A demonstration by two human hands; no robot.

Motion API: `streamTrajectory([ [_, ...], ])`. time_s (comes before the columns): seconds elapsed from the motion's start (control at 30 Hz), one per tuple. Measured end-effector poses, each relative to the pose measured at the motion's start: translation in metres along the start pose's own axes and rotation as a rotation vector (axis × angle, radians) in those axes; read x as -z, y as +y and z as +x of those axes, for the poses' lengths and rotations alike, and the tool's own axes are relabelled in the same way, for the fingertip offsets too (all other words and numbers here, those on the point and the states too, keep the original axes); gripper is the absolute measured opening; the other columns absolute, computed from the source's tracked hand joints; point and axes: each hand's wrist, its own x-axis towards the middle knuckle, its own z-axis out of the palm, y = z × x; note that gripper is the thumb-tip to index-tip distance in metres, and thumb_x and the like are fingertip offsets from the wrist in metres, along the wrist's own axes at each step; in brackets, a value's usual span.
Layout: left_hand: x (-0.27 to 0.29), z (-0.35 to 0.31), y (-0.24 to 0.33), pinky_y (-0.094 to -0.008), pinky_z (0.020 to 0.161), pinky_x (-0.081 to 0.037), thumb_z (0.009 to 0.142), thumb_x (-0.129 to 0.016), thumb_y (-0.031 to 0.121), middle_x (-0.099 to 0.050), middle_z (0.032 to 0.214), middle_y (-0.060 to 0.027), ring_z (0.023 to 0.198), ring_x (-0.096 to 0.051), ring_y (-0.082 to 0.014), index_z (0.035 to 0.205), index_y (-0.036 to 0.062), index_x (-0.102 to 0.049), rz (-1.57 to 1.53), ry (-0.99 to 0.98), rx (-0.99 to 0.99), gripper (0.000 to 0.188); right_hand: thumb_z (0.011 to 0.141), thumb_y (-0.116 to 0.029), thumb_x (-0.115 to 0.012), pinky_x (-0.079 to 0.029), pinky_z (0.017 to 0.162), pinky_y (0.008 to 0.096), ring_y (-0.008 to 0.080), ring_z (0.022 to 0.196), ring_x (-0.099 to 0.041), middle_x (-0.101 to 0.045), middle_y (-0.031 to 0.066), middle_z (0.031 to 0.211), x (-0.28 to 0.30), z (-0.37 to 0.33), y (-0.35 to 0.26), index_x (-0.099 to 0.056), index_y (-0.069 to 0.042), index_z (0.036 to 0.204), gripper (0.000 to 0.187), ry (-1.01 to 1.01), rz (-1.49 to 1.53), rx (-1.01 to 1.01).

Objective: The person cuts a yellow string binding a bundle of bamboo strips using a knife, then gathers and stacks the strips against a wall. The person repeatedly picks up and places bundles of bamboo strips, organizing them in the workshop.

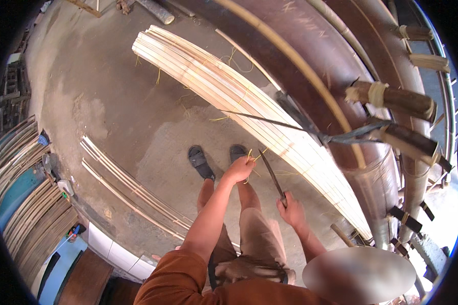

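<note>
A: Item one, the hands?

B: Your left hand (240,170) is pinching yellow twine (249,153), left of the bundle of pale strips (280,140). Your right hand (291,209) is gripping a knife (274,177) by its handle, also left of the bundle. The hands are standing apart, blade between them.

A: Item two, hazards?

B: The knife tip is pointing toward the bundle, showing just beside your left fingers. Twine giving way suddenly could be sending the edge into them. Whether the tip is touching the strips, you cannot tell from here. Loose twine ends (158,76) are hanging off the bundle, possibly snagging. Your sandals (200,161) are standing left of the bundle; a dropped knife could be finding them.

A: Item three, edges and room?

B: Right of the bundle, a large brown cylinder (310,35) is running alongside, stubs (392,99) jutting, likely limiting you. A dark rod (269,121) is crossing above the bundle. Left of it, concrete floor (152,132) is stretching toward thin poles (132,183), offering your widest room.
</note>
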Motion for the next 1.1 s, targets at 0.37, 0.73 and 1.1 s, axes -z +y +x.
streamTrajectory([
  [0.37, -0.017, -0.052, -0.012, -0.0418, 0.071, -0.048, 0.089, -0.052, 0.021, -0.063, 0.082, -0.0216, 0.077, -0.062, -0.0373, 0.091, 0.0008, -0.060, 0.044, 0.360, -0.083, 0.022, 0.087, -0.029, -0.061, -0.050, 0.076, 0.0547, 0.0460, 0.086, -0.064, -0.067, 0.0258, 0.088, -0.053, 0.103, -0.053, -0.053, -0.003, 0.117, 0.040, -0.147, -0.106, 0.151],
  [0.73, 0.000, -0.042, -0.059, -0.0247, 0.059, -0.041, 0.096, -0.044, 0.018, -0.052, 0.071, 0.0024, 0.063, -0.049, -0.0079, 0.091, 0.0063, -0.063, -0.384, 0.444, -0.167, 0.022, 0.089, -0.034, -0.061, -0.051, 0.073, 0.0540, 0.0476, 0.082, -0.063, -0.065, 0.0266, 0.082, -0.103, -0.031, 0.061, -0.056, -0.002, 0.102, 0.035, -0.032, -0.033, 0.072],
  [1.1, -0.156, 0.074, 0.019, -0.0401, 0.091, -0.046, 0.091, -0.048, 0.024, -0.067, 0.108, -0.0168, 0.099, -0.062, -0.0335, 0.114, 0.0029, -0.064, 0.369, 0.714, -0.678, 0.035, 0.091, -0.038, -0.062, -0.052, 0.066, 0.0478, 0.0433, 0.076, -0.066, -0.067, 0.0216, 0.076, -0.042, -0.102, 0.095, -0.056, -0.007, 0.102, 0.034, 0.131, 0.268, -0.183],
])
